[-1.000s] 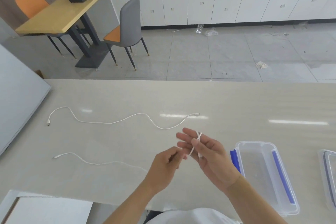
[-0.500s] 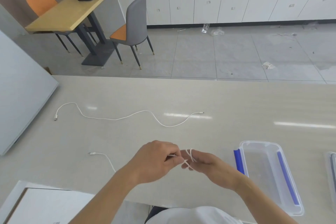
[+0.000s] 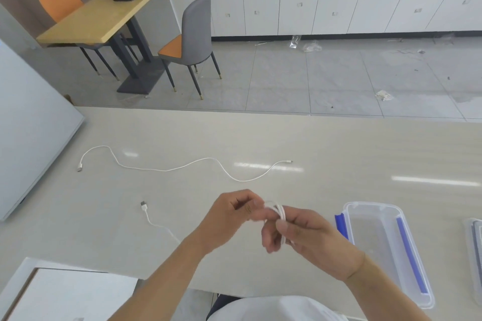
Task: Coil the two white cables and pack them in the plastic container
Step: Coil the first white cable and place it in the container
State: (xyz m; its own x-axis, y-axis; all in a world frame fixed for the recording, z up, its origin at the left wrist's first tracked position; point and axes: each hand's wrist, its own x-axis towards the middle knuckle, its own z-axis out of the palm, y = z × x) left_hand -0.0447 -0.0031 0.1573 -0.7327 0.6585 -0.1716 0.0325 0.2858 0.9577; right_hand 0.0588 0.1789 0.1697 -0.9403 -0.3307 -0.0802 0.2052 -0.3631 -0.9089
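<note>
Near cable [image 3: 280, 212]: looping around the right hand [image 3: 305, 232] fingers, thumb pinching it.
Left hand [image 3: 234, 212]: pinching the strand beside the loops.
Tail: trailing shorter than a second ago.
Container [image 3: 386, 247]: sitting just right, open.

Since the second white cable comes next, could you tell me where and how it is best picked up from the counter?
Probably at one end. The far cable lies flat and uncoiled, apart from the hands, with its right plug nearest the plastic container. Pinch just behind that plug from above, since the thin cord offers nothing to hook from the side; the rest can then be wound in.
</note>
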